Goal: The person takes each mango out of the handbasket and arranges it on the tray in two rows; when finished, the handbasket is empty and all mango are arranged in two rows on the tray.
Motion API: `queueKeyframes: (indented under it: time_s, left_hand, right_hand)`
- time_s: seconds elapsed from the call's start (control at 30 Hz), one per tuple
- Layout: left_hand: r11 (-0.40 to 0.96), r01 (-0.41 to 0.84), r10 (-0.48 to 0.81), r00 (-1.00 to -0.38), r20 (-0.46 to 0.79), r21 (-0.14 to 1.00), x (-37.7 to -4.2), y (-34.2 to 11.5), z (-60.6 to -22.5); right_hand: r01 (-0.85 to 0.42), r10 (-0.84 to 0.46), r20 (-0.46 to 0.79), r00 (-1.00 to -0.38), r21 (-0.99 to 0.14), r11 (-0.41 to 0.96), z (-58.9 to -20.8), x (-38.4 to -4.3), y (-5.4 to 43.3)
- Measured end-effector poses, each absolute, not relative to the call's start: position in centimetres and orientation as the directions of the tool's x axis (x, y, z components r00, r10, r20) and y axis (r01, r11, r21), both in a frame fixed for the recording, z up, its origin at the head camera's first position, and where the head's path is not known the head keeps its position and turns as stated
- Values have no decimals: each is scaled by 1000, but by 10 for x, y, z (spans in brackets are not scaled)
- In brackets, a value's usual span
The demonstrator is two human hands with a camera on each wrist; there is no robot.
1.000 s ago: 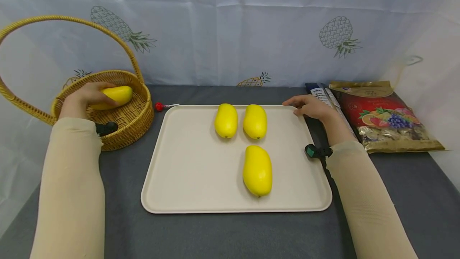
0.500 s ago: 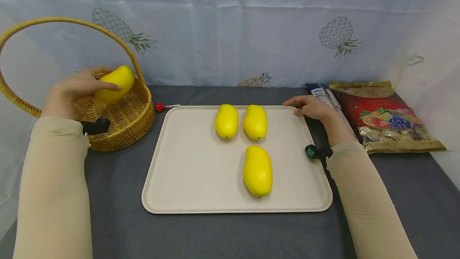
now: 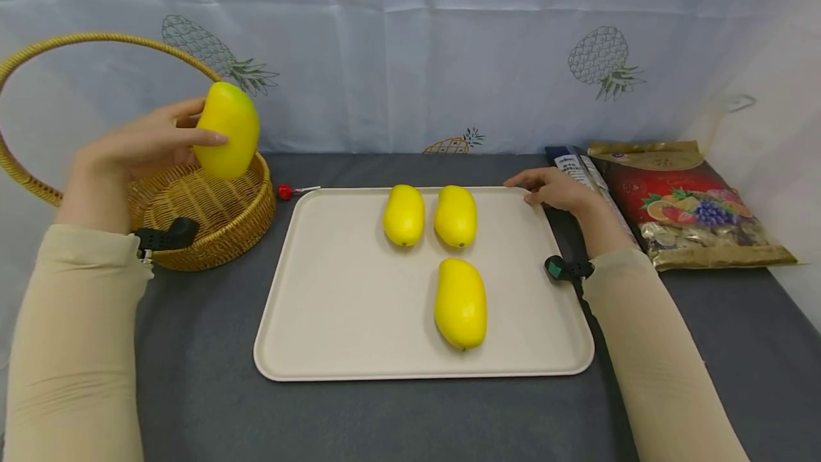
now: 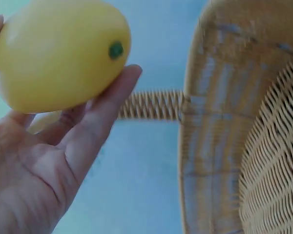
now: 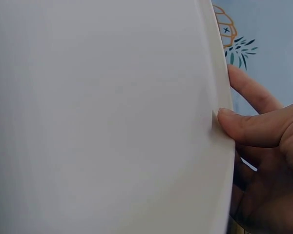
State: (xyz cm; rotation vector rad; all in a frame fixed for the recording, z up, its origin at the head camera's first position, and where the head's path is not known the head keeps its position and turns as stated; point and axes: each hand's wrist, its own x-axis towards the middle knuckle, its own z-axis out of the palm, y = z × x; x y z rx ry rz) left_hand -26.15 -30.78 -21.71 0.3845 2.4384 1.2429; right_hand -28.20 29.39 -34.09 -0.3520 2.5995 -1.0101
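Observation:
My left hand (image 3: 141, 137) holds a yellow mango (image 3: 229, 130) with a greenish top above the wicker basket (image 3: 246, 223). In the left wrist view, thumb and fingers curve round the mango (image 4: 58, 53), its small green stem spot facing outward. On the beige tray (image 3: 346, 298) lie three more mangoes: a left one (image 3: 403, 216) and a right one (image 3: 455, 217) side by side near the far edge, and a third (image 3: 460, 304) closer in. At the tray's far right corner is my right hand (image 3: 556, 191). Its thumb (image 5: 249, 127) rests on the rim while the other fingers lie outside and below.
A tall looped handle (image 3: 115, 37) arches over the basket. Between basket and tray is a red lollipop (image 3: 286, 192). Right of the tray lie a red and gold packet (image 3: 699, 205) and a dark blue and white one (image 3: 577, 170). A pineapple-print cloth (image 3: 398, 77) hangs behind.
My left hand has lifted the mango up out of the basket and turned it more upright. The right hand, the tray and its three mangoes have stayed put.

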Motion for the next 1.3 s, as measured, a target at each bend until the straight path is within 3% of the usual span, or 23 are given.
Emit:
queueKeyframes:
  time_s: [0.47, 0.77, 1.3]
  left_hand:
    - [608, 147, 485, -846, -219, 780, -247, -221, -206]
    - [592, 190, 591, -763, -261, 783, -242, -178, -222]
    - [472, 118, 705, -645, -294, 873, -224, -136, -251]
  right_hand:
    - [-105, -342, -213, -915, -693, 713, -338, -280, 290]
    - [-108, -342, -212, -916, -690, 716, -338, -280, 291]
    - [-97, -338, -228, -913, -684, 723, -337, -279, 291]
